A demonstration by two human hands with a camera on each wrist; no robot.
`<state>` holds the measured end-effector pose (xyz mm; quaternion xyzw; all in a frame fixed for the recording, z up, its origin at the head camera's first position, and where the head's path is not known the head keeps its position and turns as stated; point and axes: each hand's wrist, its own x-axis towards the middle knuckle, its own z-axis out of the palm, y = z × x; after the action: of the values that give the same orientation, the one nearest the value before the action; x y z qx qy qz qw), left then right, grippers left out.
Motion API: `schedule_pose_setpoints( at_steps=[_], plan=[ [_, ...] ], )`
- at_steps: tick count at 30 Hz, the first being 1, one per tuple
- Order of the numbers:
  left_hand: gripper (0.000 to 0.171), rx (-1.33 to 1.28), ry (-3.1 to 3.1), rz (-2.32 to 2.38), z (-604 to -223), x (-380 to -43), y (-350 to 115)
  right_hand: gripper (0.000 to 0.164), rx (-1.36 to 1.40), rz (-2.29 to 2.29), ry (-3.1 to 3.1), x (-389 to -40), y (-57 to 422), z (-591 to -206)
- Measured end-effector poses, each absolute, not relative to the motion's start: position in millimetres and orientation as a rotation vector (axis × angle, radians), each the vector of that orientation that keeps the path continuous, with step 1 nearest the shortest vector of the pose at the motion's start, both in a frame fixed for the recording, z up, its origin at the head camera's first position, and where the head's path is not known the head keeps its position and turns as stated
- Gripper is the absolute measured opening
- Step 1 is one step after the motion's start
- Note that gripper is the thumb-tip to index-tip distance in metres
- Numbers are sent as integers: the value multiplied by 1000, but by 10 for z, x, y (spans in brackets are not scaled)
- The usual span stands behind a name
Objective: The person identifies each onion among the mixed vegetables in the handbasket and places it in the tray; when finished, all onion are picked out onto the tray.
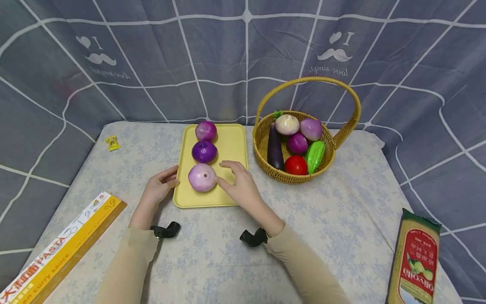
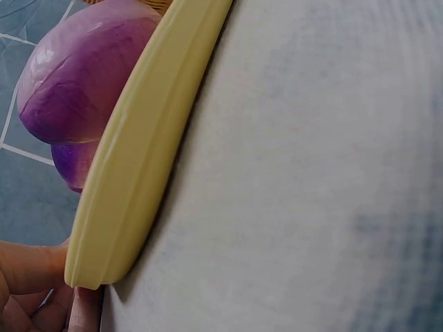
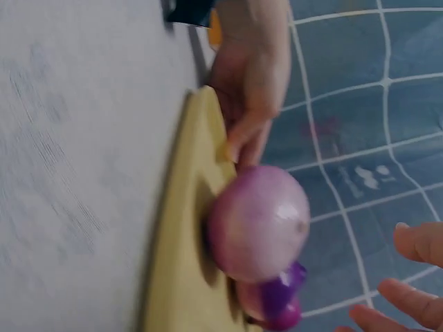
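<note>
A yellow tray [image 1: 231, 143] lies on the cloth-covered table with three onions in a column along its left side. Nearest is a large pale purple onion [image 1: 202, 177]; behind it come a deep purple onion [image 1: 204, 151] and a magenta onion [image 1: 206, 131]. My left hand [image 1: 161, 185] pinches the tray's left rim, its thumb over the edge and the fingers below, as the left wrist view shows. Over the tray, my right hand [image 1: 243, 185] has its fingers spread beside the pale onion. A gap separates these fingertips [image 3: 408, 238] from the onion in the right wrist view.
A handled wicker basket [image 1: 294, 179] right of the tray holds an eggplant [image 1: 275, 147], a tomato [image 1: 296, 165], a green pepper [image 1: 315, 155] and several onion-like vegetables. A pasta box [image 1: 64, 249] lies at left, a pasta bag [image 1: 415, 257] at right, a yellow wrapped candy [image 1: 112, 142] back left.
</note>
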<state>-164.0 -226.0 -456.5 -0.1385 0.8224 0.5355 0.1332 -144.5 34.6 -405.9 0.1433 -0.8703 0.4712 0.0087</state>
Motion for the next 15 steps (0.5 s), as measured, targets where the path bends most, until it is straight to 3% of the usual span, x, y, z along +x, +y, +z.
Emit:
schedule_pose_setpoints(
  at_steps=[15],
  plan=[
    [53, -383, 2379, 1570, -4539, -1618, -2264, 31, 196, 1649, -2440, -1581, 1324, -3721]
  ],
)
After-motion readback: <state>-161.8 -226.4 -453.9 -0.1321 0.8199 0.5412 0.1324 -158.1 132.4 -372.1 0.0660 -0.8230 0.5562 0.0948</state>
